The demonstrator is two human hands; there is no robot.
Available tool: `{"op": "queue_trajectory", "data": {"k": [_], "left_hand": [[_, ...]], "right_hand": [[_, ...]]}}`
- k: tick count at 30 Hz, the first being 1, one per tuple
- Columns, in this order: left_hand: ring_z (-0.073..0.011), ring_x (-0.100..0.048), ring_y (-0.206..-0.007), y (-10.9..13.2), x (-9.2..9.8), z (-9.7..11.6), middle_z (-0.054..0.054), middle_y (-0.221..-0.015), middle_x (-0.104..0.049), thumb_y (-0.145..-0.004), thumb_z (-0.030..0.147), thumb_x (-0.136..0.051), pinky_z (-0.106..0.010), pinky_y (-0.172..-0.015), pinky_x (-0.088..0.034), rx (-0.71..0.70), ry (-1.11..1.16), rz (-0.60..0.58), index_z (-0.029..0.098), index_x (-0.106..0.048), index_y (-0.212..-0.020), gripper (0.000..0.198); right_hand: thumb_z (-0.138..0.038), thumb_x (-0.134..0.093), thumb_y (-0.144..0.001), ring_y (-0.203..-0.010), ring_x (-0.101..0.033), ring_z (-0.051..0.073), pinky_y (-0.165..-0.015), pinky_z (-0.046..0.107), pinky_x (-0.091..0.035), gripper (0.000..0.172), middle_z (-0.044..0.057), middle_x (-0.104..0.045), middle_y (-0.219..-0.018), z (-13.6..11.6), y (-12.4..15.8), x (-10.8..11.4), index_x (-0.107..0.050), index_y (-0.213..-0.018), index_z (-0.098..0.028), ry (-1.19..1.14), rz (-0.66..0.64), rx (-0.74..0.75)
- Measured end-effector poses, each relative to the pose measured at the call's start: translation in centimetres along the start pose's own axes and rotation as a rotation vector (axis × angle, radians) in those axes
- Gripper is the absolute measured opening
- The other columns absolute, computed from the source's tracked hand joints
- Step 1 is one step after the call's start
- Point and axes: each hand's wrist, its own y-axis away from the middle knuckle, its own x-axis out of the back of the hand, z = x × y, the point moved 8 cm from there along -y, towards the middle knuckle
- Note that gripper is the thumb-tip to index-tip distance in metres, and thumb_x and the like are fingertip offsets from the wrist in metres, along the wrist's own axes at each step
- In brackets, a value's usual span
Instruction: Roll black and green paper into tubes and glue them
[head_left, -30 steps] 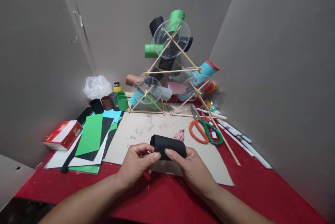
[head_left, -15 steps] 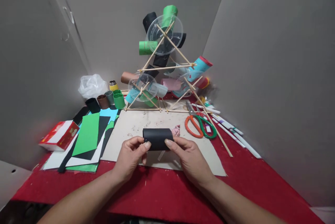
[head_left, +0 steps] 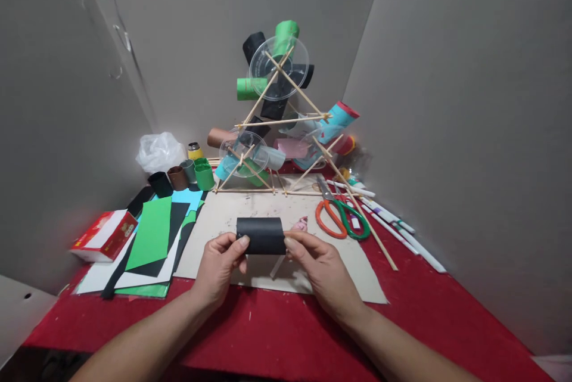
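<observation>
A rolled black paper tube [head_left: 260, 236] is held level between my two hands, above the grey cardboard sheet [head_left: 214, 221]. My left hand [head_left: 220, 263] pinches its left end, thumb in front and fingers behind. At the other end, the thumb and fingers of my right hand [head_left: 316, 260] close on the tube's right edge. Just behind the right fingertips lies a pink wrapped piece [head_left: 300, 224] with a pale stick [head_left: 277, 267] below it. A stick frame [head_left: 282, 120] with clear plastic discs and coloured paper tubes stands behind the tube.
Scissors [head_left: 342, 218] with orange and green handles lie right of the cardboard, near white rods [head_left: 397, 227]. At left are paper sheets [head_left: 149, 233], a red box [head_left: 105, 236], several short paper rings [head_left: 204, 176] and a plastic bag [head_left: 159, 151]. Grey panels [head_left: 447, 132] enclose the red table [head_left: 250, 334].
The black tube has moved slightly left, and its right end now shows more clear of my right thumb. Both hands keep hold. The whole view has tilted up a little.
</observation>
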Motion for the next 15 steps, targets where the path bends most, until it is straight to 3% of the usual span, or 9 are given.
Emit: {"op": "queue_trajectory", "data": {"k": [5,11,15], "left_hand": [[-0.0053,-0.043,-0.044,-0.1,-0.4,0.1,0.005,-0.049,-0.052,-0.074,0.043,-0.076,-0.017,-0.049,-0.031,0.025,0.003,-0.048,0.014,-0.059,-0.07,0.034],[-0.008,-0.053,-0.047,0.5,-0.9,0.7,0.004,-0.056,-0.058,-0.072,0.043,-0.077,-0.019,-0.052,-0.035,0.01,-0.001,-0.075,0.014,-0.063,-0.088,0.036],[-0.0095,-0.051,-0.047,0.4,-0.6,0.7,0.0,-0.05,-0.06,-0.079,0.048,-0.069,-0.021,-0.055,-0.037,-0.008,-0.047,-0.068,0.014,-0.063,-0.077,0.035]], "right_hand": [[-0.045,-0.074,-0.075,-0.082,-0.057,0.02,-0.076,0.03,-0.045,0.025,0.004,-0.065,-0.084,-0.5,-0.3,-0.1,-0.072,-0.071,-0.02,0.013,0.008,0.1],[-0.045,-0.074,-0.076,-0.072,-0.05,0.016,-0.068,0.027,-0.041,0.026,0.0,-0.06,-0.074,0.8,-0.5,0.1,-0.072,-0.073,-0.019,-0.072,-0.011,-0.029],[-0.047,-0.072,-0.077,-0.07,-0.049,0.016,-0.068,0.028,-0.04,0.028,-0.001,-0.059,-0.071,1.5,-0.5,-0.2,-0.071,-0.072,-0.019,-0.134,-0.046,-0.084]]}}
